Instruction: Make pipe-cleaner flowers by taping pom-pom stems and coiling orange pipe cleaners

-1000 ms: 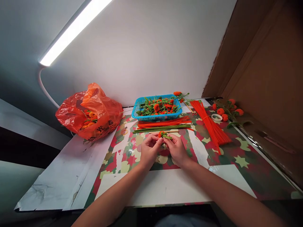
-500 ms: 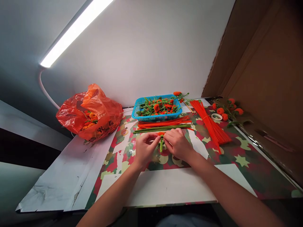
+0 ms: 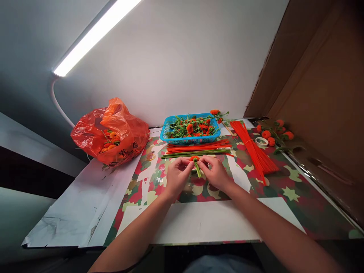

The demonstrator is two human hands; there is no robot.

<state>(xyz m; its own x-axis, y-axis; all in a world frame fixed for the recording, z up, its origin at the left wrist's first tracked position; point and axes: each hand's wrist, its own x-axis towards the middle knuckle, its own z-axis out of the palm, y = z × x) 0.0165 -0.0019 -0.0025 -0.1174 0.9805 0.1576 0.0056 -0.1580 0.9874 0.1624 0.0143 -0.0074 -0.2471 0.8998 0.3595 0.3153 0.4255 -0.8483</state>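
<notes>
Between my two hands is a small orange flower of fuzzy pipe cleaner (image 3: pixel 194 159) with a short green stem pointing down toward me. My left hand (image 3: pixel 180 172) pinches its left side between thumb and forefinger. From the right, my right hand (image 3: pixel 214 170) pinches it close under the head, where the green begins. Fingers partly hide the flower's edges. Just beyond my fingertips lies a row of green pipe cleaners (image 3: pixel 196 153), with a bundle of orange pipe cleaners (image 3: pixel 203 145) behind it.
A blue basket (image 3: pixel 190 141) of orange flowers stands at the back. To the left sits a red plastic bag (image 3: pixel 125 125) with more flowers. A tied orange bundle (image 3: pixel 253 148), a white tape roll (image 3: pixel 261 142) and several flowers (image 3: pixel 271 135) lie right. A lamp (image 3: pixel 96 36) hangs upper left.
The flower's stem has swung from straight down to slanting right. My right fingers have shifted lower on it, and more of the orange head shows. The camera view has moved slightly.
</notes>
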